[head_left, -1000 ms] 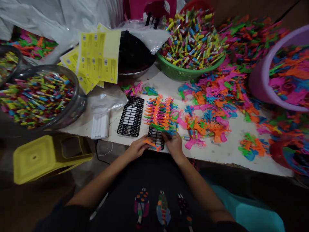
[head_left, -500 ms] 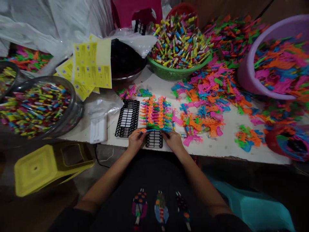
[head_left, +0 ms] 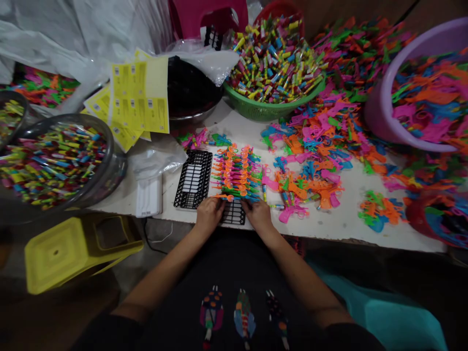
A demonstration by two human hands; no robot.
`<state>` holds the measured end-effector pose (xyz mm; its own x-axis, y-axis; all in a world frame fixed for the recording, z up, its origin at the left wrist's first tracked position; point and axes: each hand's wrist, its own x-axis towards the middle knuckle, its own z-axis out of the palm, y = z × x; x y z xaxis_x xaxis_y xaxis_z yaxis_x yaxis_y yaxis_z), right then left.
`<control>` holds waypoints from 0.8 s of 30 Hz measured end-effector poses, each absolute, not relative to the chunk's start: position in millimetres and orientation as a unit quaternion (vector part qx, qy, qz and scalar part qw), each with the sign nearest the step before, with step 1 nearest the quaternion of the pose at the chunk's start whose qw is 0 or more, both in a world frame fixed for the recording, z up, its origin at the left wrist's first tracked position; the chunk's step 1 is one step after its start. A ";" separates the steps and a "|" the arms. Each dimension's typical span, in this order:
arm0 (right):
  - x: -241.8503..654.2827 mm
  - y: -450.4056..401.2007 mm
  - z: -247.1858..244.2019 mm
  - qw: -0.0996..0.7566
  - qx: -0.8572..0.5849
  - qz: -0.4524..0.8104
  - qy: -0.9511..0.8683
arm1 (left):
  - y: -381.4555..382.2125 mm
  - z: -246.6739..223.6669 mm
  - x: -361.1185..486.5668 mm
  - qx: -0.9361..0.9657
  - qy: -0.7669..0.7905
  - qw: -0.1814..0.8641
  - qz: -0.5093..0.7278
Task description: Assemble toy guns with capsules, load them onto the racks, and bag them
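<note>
A black plastic rack (head_left: pixel 234 217) lies at the table's front edge, its upper part covered by rows of small coloured plastic toys (head_left: pixel 234 168), orange, green, blue and pink. At its lower left side my left hand (head_left: pixel 210 213) is closed, fingertips on a small orange plastic toy (head_left: pixel 225 197) at the near end of the row. My right hand (head_left: pixel 258 214) is closed at the right side, fingertips against a blue plastic toy (head_left: pixel 251 198). The fingers partly hide what they pinch. Left of the row stands a second black rack (head_left: pixel 193 179).
Loose toy guns (head_left: pixel 310 180) cover the table to the right. A green basket (head_left: pixel 270 108) and clear tub (head_left: pixel 111 146) hold small coloured tubes. A purple bucket (head_left: pixel 383 114) holds more toys. A white box (head_left: pixel 149 197) and yellow label sheets (head_left: pixel 139 97) lie left.
Both hands have closed in slightly toward the rack's lower end, the left moving a little right. The near orange toy now lies closer to the row.
</note>
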<state>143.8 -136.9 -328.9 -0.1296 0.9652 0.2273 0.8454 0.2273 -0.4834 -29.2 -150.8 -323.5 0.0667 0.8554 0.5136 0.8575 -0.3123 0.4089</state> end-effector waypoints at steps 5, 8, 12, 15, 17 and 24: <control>140.7 -137.4 -328.6 0.248 -0.603 0.120 -0.749 | -144.8 -317.2 -26.5 -0.717 -0.631 -0.022 -0.295; 141.6 -136.9 -325.2 0.210 -0.617 0.134 -0.746 | -140.8 -317.1 -27.3 -0.718 -0.635 -0.034 -0.284; 158.4 -131.1 -303.9 0.147 -0.616 0.188 -0.750 | -144.8 -315.8 -30.1 -0.719 -0.637 -0.054 -0.273; 175.5 -121.0 -286.3 0.129 -0.670 0.166 -0.711 | -153.1 -312.8 -30.2 -0.724 -0.630 -0.069 -0.272; 183.4 -111.4 -281.5 0.098 -0.721 0.144 -0.671 | -157.2 -311.0 -28.8 -0.729 -0.626 -0.069 -0.268; 198.8 -102.0 -284.6 0.360 -0.730 0.190 -0.550 | -163.4 -316.3 -27.3 -0.765 -0.575 -0.093 -0.275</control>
